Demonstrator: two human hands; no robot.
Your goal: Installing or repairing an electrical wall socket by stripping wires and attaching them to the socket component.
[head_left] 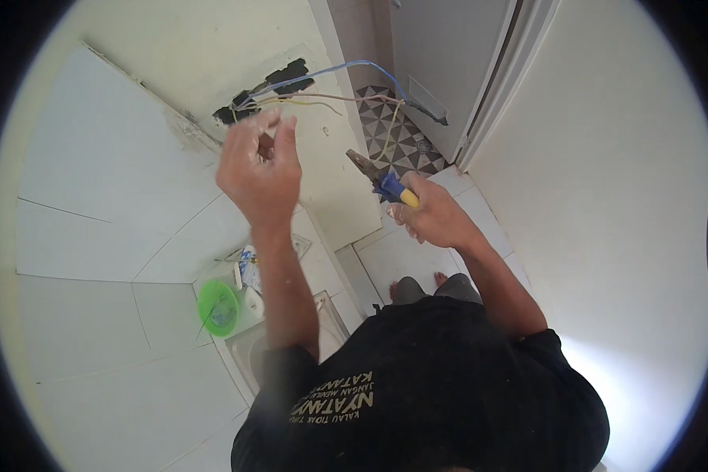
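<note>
My right hand (440,219) is wrapped round a pair of pliers (385,186) with blue and yellow handles, the jaws pointing up and left toward the wall. My left hand (258,173) is raised in front of the wall with its fingers curled and the thumb close to the fingertips. Whatever it may pinch is hidden. Just beyond it, several wires come out of a dark hole (226,116) in the wall. A blue wire (359,62) arches to the right and meets a reddish wire (354,99) near a dark end (431,115). A shorter yellow wire (299,101) ends in mid-air.
A second dark hole (291,72) sits beside the first. Below left, a green bowl (204,315) stands by a sink (248,346). A grey door (448,55) stands beyond patterned floor tiles (401,134). A white wall (606,181) rises at the right.
</note>
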